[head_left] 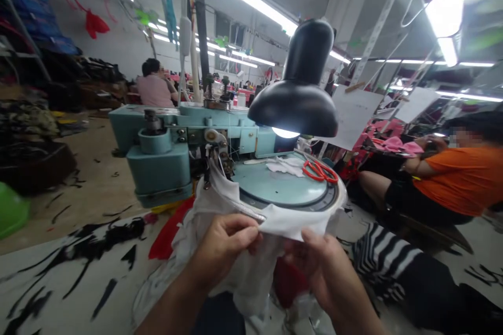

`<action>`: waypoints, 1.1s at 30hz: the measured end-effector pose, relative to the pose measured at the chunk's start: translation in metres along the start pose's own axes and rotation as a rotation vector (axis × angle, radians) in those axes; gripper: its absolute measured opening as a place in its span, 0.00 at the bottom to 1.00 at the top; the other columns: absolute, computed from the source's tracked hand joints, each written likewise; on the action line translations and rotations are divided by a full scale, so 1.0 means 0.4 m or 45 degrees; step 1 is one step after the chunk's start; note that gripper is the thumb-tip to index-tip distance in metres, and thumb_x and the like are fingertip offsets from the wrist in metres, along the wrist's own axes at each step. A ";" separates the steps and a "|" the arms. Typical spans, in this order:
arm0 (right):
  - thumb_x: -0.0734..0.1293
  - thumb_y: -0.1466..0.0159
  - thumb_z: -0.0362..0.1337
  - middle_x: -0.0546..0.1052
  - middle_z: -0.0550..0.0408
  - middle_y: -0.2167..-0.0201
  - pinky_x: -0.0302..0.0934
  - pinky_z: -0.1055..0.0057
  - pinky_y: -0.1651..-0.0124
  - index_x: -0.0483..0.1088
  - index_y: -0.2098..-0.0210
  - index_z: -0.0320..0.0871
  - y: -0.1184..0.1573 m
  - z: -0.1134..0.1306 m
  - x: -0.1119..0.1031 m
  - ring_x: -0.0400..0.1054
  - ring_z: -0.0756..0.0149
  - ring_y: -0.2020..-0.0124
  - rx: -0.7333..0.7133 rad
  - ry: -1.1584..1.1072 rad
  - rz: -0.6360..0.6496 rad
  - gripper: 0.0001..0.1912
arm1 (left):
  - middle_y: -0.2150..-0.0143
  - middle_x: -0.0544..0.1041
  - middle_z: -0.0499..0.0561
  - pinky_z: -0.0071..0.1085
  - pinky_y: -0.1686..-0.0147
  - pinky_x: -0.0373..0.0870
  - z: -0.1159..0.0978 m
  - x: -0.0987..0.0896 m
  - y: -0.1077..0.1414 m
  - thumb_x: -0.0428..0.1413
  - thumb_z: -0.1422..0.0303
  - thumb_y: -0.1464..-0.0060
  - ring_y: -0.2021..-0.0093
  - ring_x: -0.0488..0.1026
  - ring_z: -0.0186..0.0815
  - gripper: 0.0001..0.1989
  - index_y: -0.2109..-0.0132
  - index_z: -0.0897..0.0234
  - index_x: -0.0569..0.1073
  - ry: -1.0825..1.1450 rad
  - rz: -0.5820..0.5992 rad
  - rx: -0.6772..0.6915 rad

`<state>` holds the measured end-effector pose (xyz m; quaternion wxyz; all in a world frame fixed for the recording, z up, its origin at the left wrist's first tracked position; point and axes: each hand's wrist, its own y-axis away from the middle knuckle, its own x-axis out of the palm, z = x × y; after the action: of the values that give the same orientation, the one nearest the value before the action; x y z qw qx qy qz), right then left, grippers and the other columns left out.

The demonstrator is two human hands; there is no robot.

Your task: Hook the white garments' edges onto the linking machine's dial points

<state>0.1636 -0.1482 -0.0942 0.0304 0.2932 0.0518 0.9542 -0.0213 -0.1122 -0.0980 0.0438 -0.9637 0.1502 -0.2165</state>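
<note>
White fabric (293,221) is stretched along the near rim of a round green machine dial (271,186). My left hand (231,241) pinches the fabric's edge at the front of the dial, beside a short ribbed strip. To the right, my right hand (320,259) grips the same fabric between thumb and fingers, with its fingertips partly hidden underneath. More white cloth hangs down below both hands. Toward the left the cloth runs up to the needle area of the teal linking machine (159,167). Red-handled scissors (320,171) and a white scrap (286,166) lie on the dial.
A black lamp (294,107) hangs low over the dial. At the right sits a person in an orange top (458,180); another in pink (153,89) sits farther back. Striped cloth (387,256) lies at lower right. Dark scraps litter the floor at left.
</note>
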 end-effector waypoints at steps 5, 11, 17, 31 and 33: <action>0.82 0.54 0.43 0.78 0.53 0.78 0.66 0.76 0.76 0.78 0.68 0.37 -0.002 -0.004 0.028 0.70 0.69 0.78 -0.027 0.019 0.018 0.20 | 0.81 0.73 0.48 0.21 0.79 0.64 0.003 -0.005 -0.009 0.66 0.68 0.57 0.80 0.65 0.27 0.09 0.77 0.67 0.77 -0.030 -0.095 0.042; 0.82 0.54 0.40 0.78 0.53 0.78 0.67 0.75 0.76 0.77 0.67 0.37 0.003 -0.012 0.051 0.71 0.68 0.78 -0.047 -0.024 0.007 0.19 | 0.81 0.73 0.47 0.21 0.79 0.64 0.012 -0.008 -0.008 0.65 0.69 0.55 0.80 0.66 0.27 0.08 0.76 0.67 0.77 -0.032 -0.103 0.049; 0.82 0.54 0.40 0.77 0.53 0.80 0.66 0.75 0.77 0.77 0.69 0.37 0.004 -0.015 0.064 0.69 0.70 0.80 -0.101 -0.014 0.004 0.19 | 0.78 0.76 0.48 0.21 0.77 0.66 0.029 -0.018 -0.008 0.64 0.70 0.51 0.78 0.69 0.28 0.06 0.73 0.67 0.78 -0.055 -0.094 0.081; 0.79 0.48 0.40 0.79 0.53 0.76 0.68 0.72 0.74 0.78 0.66 0.39 -0.003 -0.027 0.054 0.72 0.66 0.77 -0.192 0.105 -0.028 0.14 | 0.79 0.76 0.49 0.22 0.77 0.67 0.005 0.015 -0.007 0.69 0.65 0.61 0.78 0.69 0.28 0.11 0.76 0.68 0.78 0.122 -0.196 -0.043; 0.79 0.48 0.40 0.79 0.53 0.76 0.68 0.73 0.75 0.78 0.66 0.39 -0.003 -0.027 0.055 0.72 0.67 0.77 -0.197 0.094 -0.029 0.14 | 0.79 0.75 0.49 0.21 0.77 0.67 0.004 0.019 -0.005 0.70 0.64 0.62 0.79 0.69 0.28 0.13 0.77 0.69 0.77 0.143 -0.210 -0.055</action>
<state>0.1392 -0.1460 -0.0911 0.0619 0.2539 -0.0176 0.9651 -0.0135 -0.1126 -0.0959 -0.0034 -0.9599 0.0770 -0.2697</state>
